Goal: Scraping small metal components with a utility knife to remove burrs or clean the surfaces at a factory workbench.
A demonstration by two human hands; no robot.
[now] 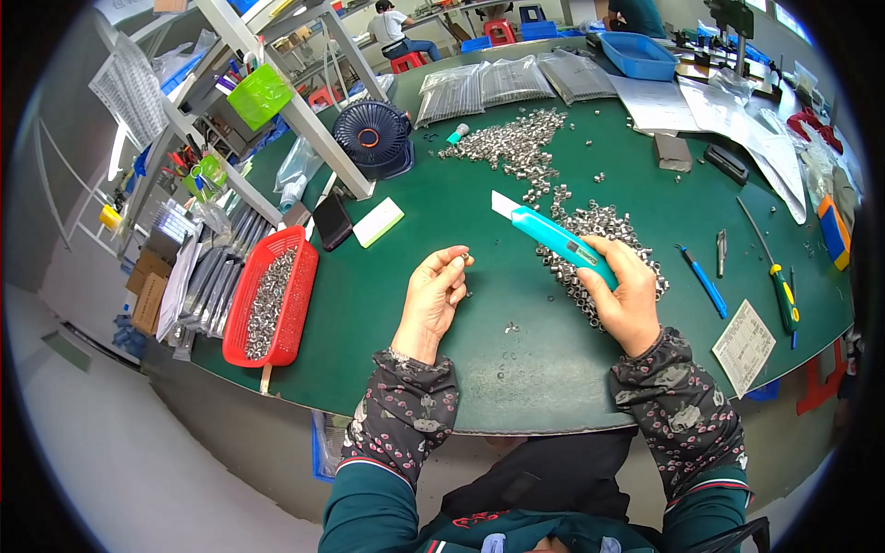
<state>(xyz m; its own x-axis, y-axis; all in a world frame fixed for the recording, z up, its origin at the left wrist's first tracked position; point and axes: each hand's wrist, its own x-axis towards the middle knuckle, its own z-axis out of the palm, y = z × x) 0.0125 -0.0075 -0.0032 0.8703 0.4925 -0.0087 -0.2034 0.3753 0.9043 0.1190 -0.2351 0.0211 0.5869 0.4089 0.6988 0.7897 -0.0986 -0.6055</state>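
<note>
My right hand is wrapped round a teal utility knife, its pale blade out and pointing up and to the left. Left of it, my left hand pinches a small metal ring between thumb and forefinger; the fingers hide part of it. The knife passes over the edge of a pile of small metal rings. Farther back spreads a second, looser heap of rings. A few tiny shavings lie on the green table between my forearms.
On the left stand a red basket of metal parts, a dark phone, a white-and-green box and a fan. A screwdriver, blue pen-like tool and paper slip lie right. Bagged tubes line the back.
</note>
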